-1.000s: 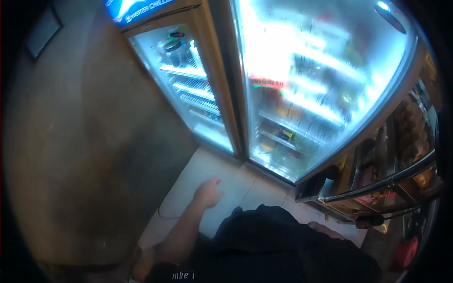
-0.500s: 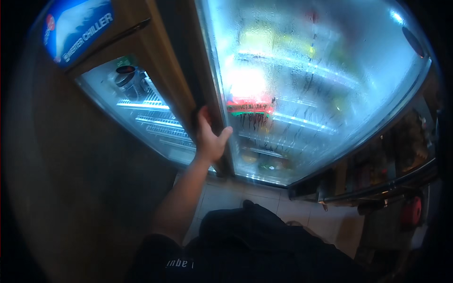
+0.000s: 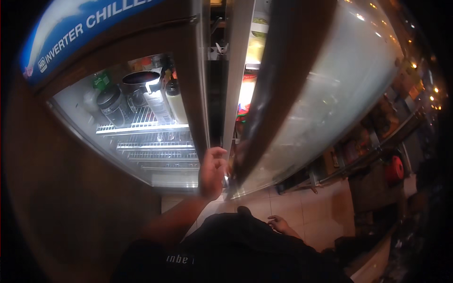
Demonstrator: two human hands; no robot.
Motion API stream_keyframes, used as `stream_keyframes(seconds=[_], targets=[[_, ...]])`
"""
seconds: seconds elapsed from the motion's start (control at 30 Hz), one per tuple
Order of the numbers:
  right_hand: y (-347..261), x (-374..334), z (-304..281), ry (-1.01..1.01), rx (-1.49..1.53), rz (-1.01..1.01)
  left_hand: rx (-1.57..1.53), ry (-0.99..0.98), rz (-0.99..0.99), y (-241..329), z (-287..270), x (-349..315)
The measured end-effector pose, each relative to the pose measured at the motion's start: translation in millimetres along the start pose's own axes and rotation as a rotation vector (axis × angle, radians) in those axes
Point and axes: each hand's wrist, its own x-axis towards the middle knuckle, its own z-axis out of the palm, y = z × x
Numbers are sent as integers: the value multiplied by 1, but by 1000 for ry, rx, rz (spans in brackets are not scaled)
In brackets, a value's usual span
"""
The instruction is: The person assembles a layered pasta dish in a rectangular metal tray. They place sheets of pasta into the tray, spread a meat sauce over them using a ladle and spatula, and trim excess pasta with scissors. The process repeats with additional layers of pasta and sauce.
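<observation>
1. Head view, looking down: the left hand [image 3: 213, 170] is curled around the edge of the fridge door [image 3: 330, 108], fingers hooked on it near its lower end.
2. The door's long axis runs tall, from near the hand up toward the top of the picture, leaning a bit right. It's swung ajar, with a lit gap [image 3: 247, 70] between it and the frame [image 3: 236, 85].
3. The door's glass is fogged and glowing, so it sits just right of the hand and stretches up and away from it.
4. Right hand [image 3: 279, 223] hangs low by the body with loosely open fingers, holding nothing, well apart from the door.
5. Signs and packages: a curved blue sign [image 3: 80, 33] with white lettering tops the chiller [image 3: 141, 137] on the left. On its top wire shelf there's a dark-lidded jar [image 3: 112, 104], a pot [image 3: 139, 82], and two pale bottles [image 3: 167, 104].
6. Through the gap I can see yellow and red packs, too blurry to make out.
</observation>
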Motion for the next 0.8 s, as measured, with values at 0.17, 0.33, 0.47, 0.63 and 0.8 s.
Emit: stream_keyframes(seconds=[0.17,0.33,0.47,0.63,0.8], targets=[[15,-40,97,135,-93,-185,-69,-313,-178,-39,-13,39],[18,-61,157,408,55,-327,-296,-235,-518,-59,22,139],[36,-75,175,546,144,-137,-450,-198,-520,-50,46,203],[111,-77,139,732,119,-63,-245,-382,-272,-16,67,227],[109,-93,126,867,143,131,635,-168,-180,8,76,220]])
